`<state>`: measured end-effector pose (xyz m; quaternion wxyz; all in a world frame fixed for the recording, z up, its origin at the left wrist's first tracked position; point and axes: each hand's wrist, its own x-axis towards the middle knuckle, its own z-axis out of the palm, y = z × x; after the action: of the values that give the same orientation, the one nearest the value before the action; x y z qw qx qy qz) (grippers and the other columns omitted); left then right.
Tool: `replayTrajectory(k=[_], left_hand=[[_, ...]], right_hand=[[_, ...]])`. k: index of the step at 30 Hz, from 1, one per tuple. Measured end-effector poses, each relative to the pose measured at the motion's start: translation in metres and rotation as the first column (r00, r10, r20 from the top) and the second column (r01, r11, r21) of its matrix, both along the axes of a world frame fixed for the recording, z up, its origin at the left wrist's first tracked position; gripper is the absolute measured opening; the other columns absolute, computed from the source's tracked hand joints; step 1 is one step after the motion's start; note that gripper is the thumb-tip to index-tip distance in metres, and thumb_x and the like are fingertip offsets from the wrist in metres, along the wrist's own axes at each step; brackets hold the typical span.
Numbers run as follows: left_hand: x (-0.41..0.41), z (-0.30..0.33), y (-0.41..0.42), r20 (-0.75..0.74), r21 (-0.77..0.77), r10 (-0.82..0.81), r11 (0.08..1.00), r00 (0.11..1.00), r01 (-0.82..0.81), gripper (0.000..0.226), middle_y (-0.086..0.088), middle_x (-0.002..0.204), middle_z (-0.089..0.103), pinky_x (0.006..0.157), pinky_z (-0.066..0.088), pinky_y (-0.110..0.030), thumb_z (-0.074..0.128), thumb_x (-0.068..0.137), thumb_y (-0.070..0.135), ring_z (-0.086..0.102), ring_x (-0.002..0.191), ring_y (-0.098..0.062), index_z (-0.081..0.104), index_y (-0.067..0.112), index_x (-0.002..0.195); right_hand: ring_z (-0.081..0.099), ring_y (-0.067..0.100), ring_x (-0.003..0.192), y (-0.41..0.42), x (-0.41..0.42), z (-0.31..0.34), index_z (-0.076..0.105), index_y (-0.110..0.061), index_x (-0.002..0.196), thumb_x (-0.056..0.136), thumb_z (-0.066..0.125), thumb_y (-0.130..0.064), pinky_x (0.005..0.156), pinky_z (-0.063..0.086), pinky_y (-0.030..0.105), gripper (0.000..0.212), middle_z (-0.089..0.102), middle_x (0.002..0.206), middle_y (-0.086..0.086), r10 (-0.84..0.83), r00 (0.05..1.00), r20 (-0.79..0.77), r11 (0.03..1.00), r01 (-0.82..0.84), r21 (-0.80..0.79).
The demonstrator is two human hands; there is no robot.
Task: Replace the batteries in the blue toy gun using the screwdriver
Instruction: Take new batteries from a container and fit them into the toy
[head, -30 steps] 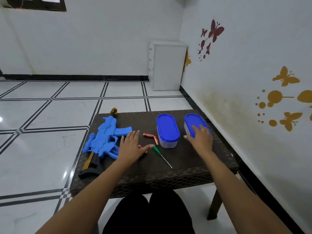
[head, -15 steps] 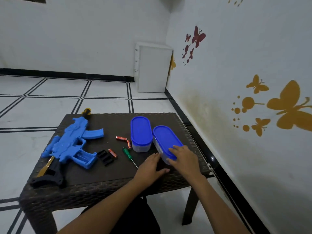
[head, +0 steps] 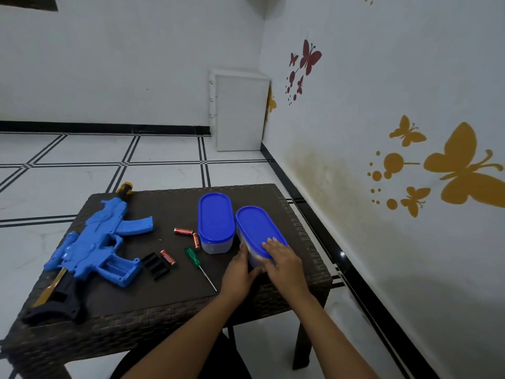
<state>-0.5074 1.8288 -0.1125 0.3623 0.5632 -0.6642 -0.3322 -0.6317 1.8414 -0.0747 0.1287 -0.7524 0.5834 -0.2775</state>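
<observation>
From the head camera, the blue toy gun lies on its side at the left of the dark counter. Its battery slot at the bottom looks open and empty. The little black cover lies just beside it. Three batteries are out on the counter: one battery next to the cover and two more in the middle. The green screwdriver lies free, near the middle of the frame.

So I think the opening part is done. New batteries must still go in, and the cover must be screwed back.

Both hands are on the near box, right of the middle. The left hand wraps its fingers on the box's near side. The right hand presses on the blue lid, fingers curled over its edge. The far box sits shut, touching it.
</observation>
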Motion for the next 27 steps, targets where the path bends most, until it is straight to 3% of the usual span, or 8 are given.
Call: replayTrajectory(k=[6,10,12,17,19,21,24,27], left_hand=[[0.003,-0.008,-0.002,-0.019,0.004,-0.004,1.0,1.0,0.004,0.079,-0.003,0.141,0.048,0.101,0.045,-0.039,0.065,0.081,0.035,0.049,0.126,-0.016,0.024,0.016,0.146],[0.003,-0.007,-0.002,-0.054,-0.027,-0.025,0.999,0.998,0.023,0.081,0.002,0.139,0.048,0.102,0.044,-0.033,0.069,0.08,0.034,0.049,0.124,-0.012,0.024,0.021,0.146],[0.004,-0.008,-0.002,-0.037,-0.042,-0.031,0.999,0.999,0.029,0.083,0.003,0.141,0.046,0.103,0.043,-0.034,0.068,0.08,0.039,0.047,0.126,-0.012,0.022,0.022,0.146],[0.004,-0.008,-0.001,-0.037,-0.016,-0.045,0.999,0.998,0.045,0.081,0.005,0.145,0.042,0.108,0.04,-0.035,0.066,0.081,0.043,0.042,0.13,-0.01,0.023,0.024,0.146],[0.006,-0.005,-0.001,-0.065,-0.003,-0.069,0.998,0.995,0.069,0.079,0.005,0.147,0.039,0.109,0.036,-0.031,0.066,0.083,0.037,0.04,0.132,-0.011,0.022,0.023,0.147],[0.01,0.001,-0.001,-0.102,0.037,-0.105,0.993,0.989,0.109,0.079,0.005,0.148,0.037,0.108,0.034,-0.025,0.065,0.085,0.034,0.039,0.133,-0.011,0.019,0.023,0.148],[0.017,0.013,0.005,-0.124,0.1,-0.168,0.978,0.978,0.181,0.076,0.005,0.149,0.036,0.106,0.033,-0.024,0.059,0.088,0.039,0.039,0.132,-0.011,0.014,0.027,0.149],[0.027,0.027,0.017,0.009,0.096,-0.195,0.976,0.981,0.194,0.066,0.003,0.149,0.037,0.103,0.033,-0.025,0.048,0.092,0.049,0.04,0.132,-0.012,0.021,0.027,0.148]], right_hand=[[0.056,0.016,0.117,0.001,0.011,0.003,0.064,-0.008,0.118,0.089,0.06,-0.027,0.108,0.04,0.037,0.034,0.065,0.12,0.006,-0.144,0.932,0.333,0.988,0.156,-0.011],[0.055,0.005,0.065,-0.005,0.012,0.021,0.069,-0.009,0.097,0.092,0.056,-0.03,0.063,0.043,0.021,0.025,0.062,0.071,-0.005,-0.219,0.836,0.503,0.965,0.262,-0.016],[0.054,0.006,0.063,-0.01,0.007,0.03,0.067,-0.014,0.093,0.094,0.052,-0.03,0.059,0.043,0.02,0.022,0.059,0.068,-0.007,-0.264,0.75,0.606,0.944,0.33,0.003],[0.058,0.017,0.085,-0.017,-0.009,0.036,0.057,-0.016,0.093,0.099,0.043,-0.025,0.078,0.053,0.03,0.018,0.059,0.089,0.001,-0.406,0.264,0.875,0.843,0.477,0.247],[0.059,0.022,0.094,-0.019,-0.019,0.028,0.058,-0.014,0.105,0.099,0.043,-0.021,0.085,0.053,0.038,0.017,0.058,0.104,0.004,-0.472,-0.029,0.881,0.778,0.456,0.432],[0.057,0.028,0.106,-0.021,-0.032,0.017,0.055,-0.009,0.119,0.099,0.042,-0.018,0.089,0.053,0.043,0.025,0.056,0.116,0.01,-0.557,-0.183,0.81,0.702,0.417,0.577],[0.054,0.034,0.117,-0.024,-0.046,0.0,0.052,-0.005,0.126,0.098,0.043,-0.011,0.091,0.051,0.046,0.03,0.054,0.128,0.017,-0.65,-0.176,0.739,0.646,0.383,0.66],[0.058,0.034,0.11,-0.021,-0.049,-0.004,0.056,0.002,0.122,0.094,0.044,0.0,0.084,0.052,0.04,0.03,0.059,0.12,0.02,-0.705,0.018,0.709,0.653,0.407,0.639]])
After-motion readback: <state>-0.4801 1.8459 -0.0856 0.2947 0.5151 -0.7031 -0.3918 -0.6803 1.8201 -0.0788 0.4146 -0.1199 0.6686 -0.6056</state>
